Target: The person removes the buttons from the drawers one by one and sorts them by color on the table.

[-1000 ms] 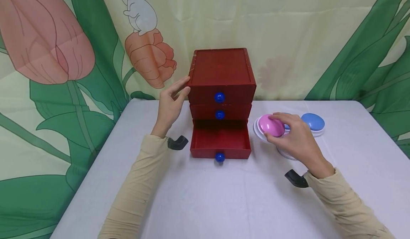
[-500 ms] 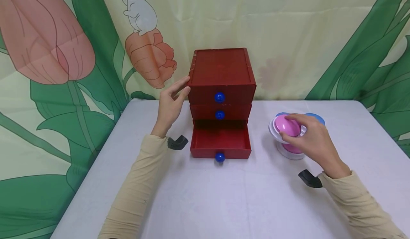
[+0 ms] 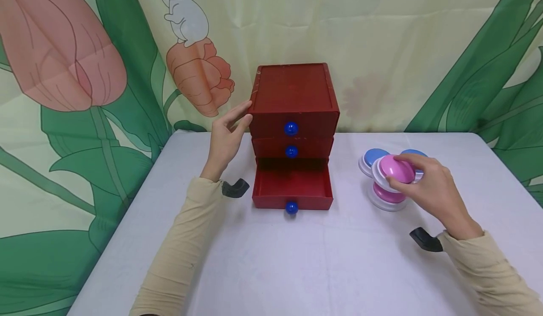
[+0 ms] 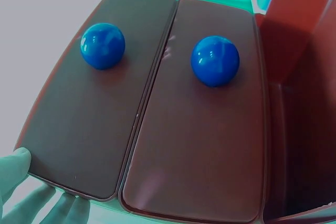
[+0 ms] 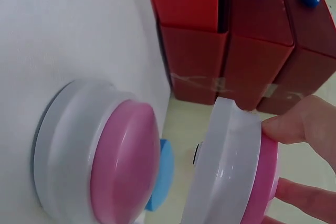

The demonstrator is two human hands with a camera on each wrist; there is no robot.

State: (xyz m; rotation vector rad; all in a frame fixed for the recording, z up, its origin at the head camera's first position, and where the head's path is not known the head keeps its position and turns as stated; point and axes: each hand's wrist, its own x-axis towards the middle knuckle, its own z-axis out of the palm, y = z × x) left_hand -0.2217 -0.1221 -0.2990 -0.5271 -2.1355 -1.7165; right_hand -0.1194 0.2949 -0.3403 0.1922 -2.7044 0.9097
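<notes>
The left hand (image 3: 226, 134) rests straight-fingered against the left side of the chest (image 3: 293, 100), whose bottom drawer (image 3: 292, 187) stands pulled out. Right of the chest, the right hand (image 3: 428, 186) pinches a pink button (image 3: 395, 169) just above another pink button (image 3: 385, 197), blue buttons (image 3: 374, 156) behind.

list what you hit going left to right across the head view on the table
left hand → red drawer chest with its bottom drawer pulled out → blue button → held pink button → right hand

Two blue buttons (image 3: 375, 157) sit near the surface's (image 3: 297, 259) far right edge; a floral curtain (image 3: 63, 71) hangs behind.
</notes>
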